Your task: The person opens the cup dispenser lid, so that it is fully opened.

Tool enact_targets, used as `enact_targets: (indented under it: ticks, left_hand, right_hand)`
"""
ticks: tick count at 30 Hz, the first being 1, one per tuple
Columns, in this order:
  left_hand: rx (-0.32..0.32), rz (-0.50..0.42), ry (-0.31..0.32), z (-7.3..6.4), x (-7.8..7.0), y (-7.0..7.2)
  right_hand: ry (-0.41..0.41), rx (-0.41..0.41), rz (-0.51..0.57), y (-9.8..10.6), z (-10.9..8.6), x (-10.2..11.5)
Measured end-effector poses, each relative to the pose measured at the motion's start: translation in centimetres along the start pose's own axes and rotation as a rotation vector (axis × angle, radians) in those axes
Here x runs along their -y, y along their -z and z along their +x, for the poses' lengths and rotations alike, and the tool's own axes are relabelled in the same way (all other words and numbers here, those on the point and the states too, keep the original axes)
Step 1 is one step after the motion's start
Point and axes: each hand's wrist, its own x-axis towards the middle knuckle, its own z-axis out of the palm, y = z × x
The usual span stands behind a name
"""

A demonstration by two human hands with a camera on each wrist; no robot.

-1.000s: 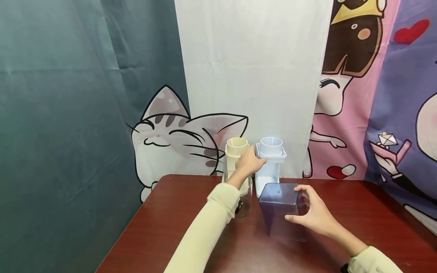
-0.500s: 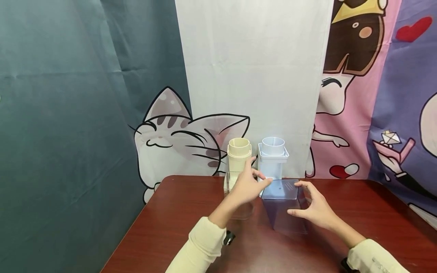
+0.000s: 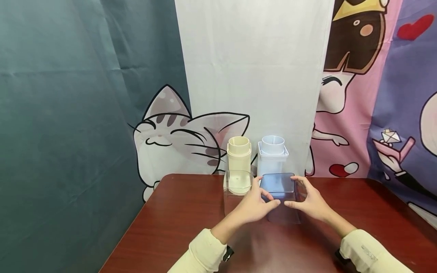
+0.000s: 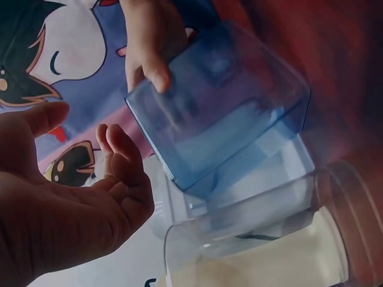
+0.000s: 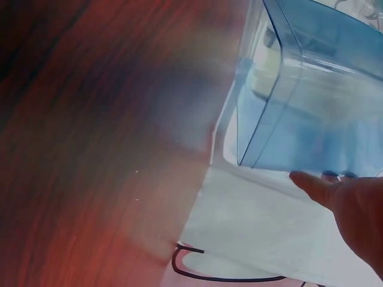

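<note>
My right hand point(image 3: 312, 201) grips a translucent blue box point(image 3: 278, 183) by its right side, thumb nearer me and fingers toward the far corner. In the right wrist view, my fingertips touch the wall of the box point(image 5: 311, 119). My left hand point(image 3: 254, 204) is at the left of the box; the left wrist view shows a gap between them, and its fingers are loosely bent around nothing. Directly behind the box stands a pale blue holder point(image 3: 272, 151) with a round collar on top, its lower part hidden by the box.
Left of the box, a cream holder point(image 3: 239, 161) of similar shape stands behind a clear container point(image 3: 230, 203). The reddish-brown table point(image 3: 177, 216) ends close to a printed curtain point(image 3: 218, 76) at the back.
My left hand has come back from the cream holder and lowered to the box's left side. My right hand has moved the blue box slightly away from me, toward the pale blue holder.
</note>
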Motion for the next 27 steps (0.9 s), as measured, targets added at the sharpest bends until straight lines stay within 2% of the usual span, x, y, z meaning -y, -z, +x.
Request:
enact_targets:
  ticks: [8, 12, 15, 22, 27]
  left_hand:
    - [0.074, 0.011, 0.027, -1.0, 0.1, -1.4]
    - [0.108, 0.051, 0.03, -1.5, 0.0, -2.0]
    - [0.109, 0.087, 0.018, -1.9, 0.1, -2.2]
    - [0.048, 0.206, -0.07, -2.5, 0.7, -2.2]
    - [-0.015, 0.36, -0.07, -2.8, 0.9, -1.4]
  right_hand:
    - [-0.008, 0.02, 0.05, -0.1, 0.5, -0.6]
    - [-0.006, 0.031, 0.07, -0.3, 0.7, -0.9]
    - [-0.016, 0.046, 0.063, -0.4, 0.7, -1.1]
    - [-0.026, 0.073, 0.097, -0.4, 0.8, -1.6]
    - [-0.021, 0.069, 0.09, -0.3, 0.6, -1.7]
